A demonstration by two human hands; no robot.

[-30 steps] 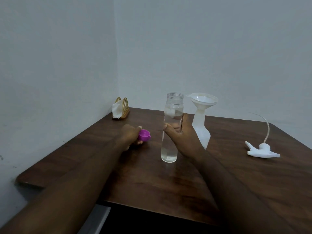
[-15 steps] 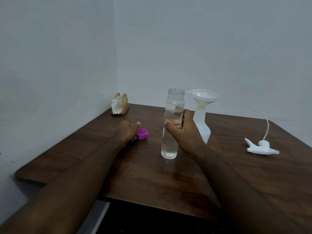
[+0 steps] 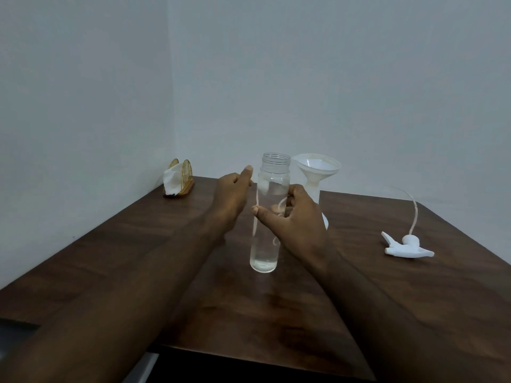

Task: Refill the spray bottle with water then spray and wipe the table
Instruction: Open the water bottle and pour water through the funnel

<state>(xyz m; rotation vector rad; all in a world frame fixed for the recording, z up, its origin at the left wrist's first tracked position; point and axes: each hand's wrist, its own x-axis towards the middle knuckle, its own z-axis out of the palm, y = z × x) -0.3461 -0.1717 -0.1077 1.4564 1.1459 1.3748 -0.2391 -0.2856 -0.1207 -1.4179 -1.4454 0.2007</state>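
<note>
Gripping the clear cylindrical plastic bottle (image 3: 264, 246) mid-body, the right hand (image 3: 296, 221) wraps it; the left hand (image 3: 232, 194) hovers alongside, loosely curled, apparently empty.

A plain domestic room, probably a home: a dark wooden table (image 3: 359, 299) set into a corner of bare pale walls (image 3: 83, 106), with a gold wire napkin holder (image 3: 178, 179) at the table's far left corner.

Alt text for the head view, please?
Right hand grips an uncapped clear bottle standing on a wooden table, left hand hovering beside it. Behind, a funnel sits in a white bottle; the spray head lies to the right, a napkin holder far left.
</note>
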